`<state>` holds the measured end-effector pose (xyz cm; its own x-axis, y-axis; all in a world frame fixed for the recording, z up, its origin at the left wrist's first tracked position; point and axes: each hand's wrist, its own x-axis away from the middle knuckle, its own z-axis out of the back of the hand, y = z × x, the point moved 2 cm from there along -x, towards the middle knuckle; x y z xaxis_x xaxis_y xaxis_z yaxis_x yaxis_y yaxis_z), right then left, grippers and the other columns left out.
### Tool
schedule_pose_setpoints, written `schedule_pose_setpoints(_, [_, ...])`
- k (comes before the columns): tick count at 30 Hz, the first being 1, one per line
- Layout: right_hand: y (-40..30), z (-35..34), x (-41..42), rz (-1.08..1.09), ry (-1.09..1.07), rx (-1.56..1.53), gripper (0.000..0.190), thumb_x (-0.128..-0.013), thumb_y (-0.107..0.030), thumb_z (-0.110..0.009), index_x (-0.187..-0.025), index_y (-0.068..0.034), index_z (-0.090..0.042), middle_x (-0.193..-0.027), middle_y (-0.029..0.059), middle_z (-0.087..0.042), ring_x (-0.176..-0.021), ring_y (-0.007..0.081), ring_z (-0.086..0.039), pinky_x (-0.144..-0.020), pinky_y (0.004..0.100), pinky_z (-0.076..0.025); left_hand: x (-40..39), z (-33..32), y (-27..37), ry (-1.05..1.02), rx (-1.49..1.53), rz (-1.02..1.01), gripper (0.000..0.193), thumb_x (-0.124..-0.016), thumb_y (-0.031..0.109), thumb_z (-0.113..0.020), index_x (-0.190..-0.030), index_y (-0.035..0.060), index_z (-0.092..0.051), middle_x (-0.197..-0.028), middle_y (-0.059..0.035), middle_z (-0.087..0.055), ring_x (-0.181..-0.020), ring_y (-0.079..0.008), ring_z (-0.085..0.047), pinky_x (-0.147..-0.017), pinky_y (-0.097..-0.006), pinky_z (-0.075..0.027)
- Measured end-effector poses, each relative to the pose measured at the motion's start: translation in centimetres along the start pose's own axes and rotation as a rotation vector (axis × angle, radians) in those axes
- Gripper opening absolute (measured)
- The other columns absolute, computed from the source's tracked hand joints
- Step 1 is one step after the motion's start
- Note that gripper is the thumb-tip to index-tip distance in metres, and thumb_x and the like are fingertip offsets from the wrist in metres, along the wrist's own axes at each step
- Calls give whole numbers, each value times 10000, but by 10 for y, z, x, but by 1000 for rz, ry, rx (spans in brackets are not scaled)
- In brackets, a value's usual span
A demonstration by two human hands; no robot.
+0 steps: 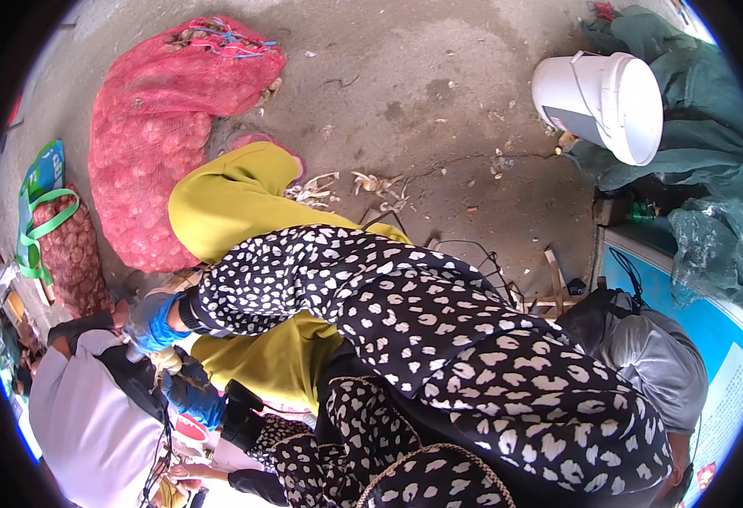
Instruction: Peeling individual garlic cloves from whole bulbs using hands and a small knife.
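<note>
Both my hands are in blue gloves, low at the left of the head view, in front of my mustard-yellow trousers point(238, 203). My left hand point(195, 395) has its fingers around a pale garlic bulb point(167, 360) with dry stalk. Just above the bulb in the picture, my right hand point(149, 325) is blurred. A light, metallic-looking thing shows at its fingertips, too smeared to name, so its grip is unclear. Black-and-white patterned sleeves point(250, 286) cover my arms. A large red mesh sack point(149, 152) full of garlic bulbs lies beyond my knee.
Left stands a smaller mesh sack point(69, 254) of garlic beside a green-handled bag point(31, 209). A person in a pale top point(92, 419) sits close to my hands; another in grey point(651, 362) is at right. A white bucket point(568, 89) rests by green netting point(701, 89). Stalk scraps point(374, 184) litter the concrete.
</note>
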<state>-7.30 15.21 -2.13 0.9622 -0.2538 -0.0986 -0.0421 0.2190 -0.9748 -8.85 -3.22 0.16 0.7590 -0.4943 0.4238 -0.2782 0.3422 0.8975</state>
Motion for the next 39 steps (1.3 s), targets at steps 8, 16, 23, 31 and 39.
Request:
schedule_pose_setpoints(8, [8, -59, -44, 278, -435, 426, 351, -815, -363, -564, -1018, -109, -696, -1005, 99, -671, -928, 282, -621, -813, 363, -478, 20, -8, 15, 12, 86, 74, 205, -905, 247, -514, -950, 59, -582, -738, -40, -572, -576, -103, -508, -508, -222, -392])
schedule_pose_setpoints(16, [-4, -8, 6, 307, -66, 270, 387, -809, -301, -547, -1191, -303, -604, -918, 117, -675, -834, 297, -647, -741, 414, -511, 16, -28, 11, 109, 78, -84, 320, -910, 335, -532, -1059, 56, -580, -909, -40, -621, -738, -132, -580, -638, -248, -460])
schedule_pose_setpoints(23, [7, 39, 15, -85, -71, 15, 337, -858, -313, -565, -805, 8, -655, -659, 151, -610, -562, 218, -560, -555, 376, -425, 15, -53, 6, -117, 569, -238, 607, -830, 224, -602, -1349, 22, -361, -1120, -137, -584, -850, -194, -621, -636, -254, -490])
schedule_pose_setpoints(31, [-19, 41, 34, -317, -255, -429, 440, -874, -508, -548, -901, -83, -661, -588, -5, -554, -453, 72, -478, -394, 231, -353, 22, -58, 25, 108, 537, -354, 347, -885, 23, -546, -1228, 8, -498, -1086, -79, -616, -933, -151, -618, -815, -268, -515])
schedule_pose_setpoints(39, [-16, 19, 45, -465, -212, -764, 405, -901, -497, -512, -1034, -134, -633, -675, -73, -550, -454, 14, -394, -411, 183, -325, 25, -71, 23, 248, 530, -290, 393, -850, 67, -647, -1210, -22, -518, -1030, -50, -620, -920, -95, -582, -782, -209, -482])
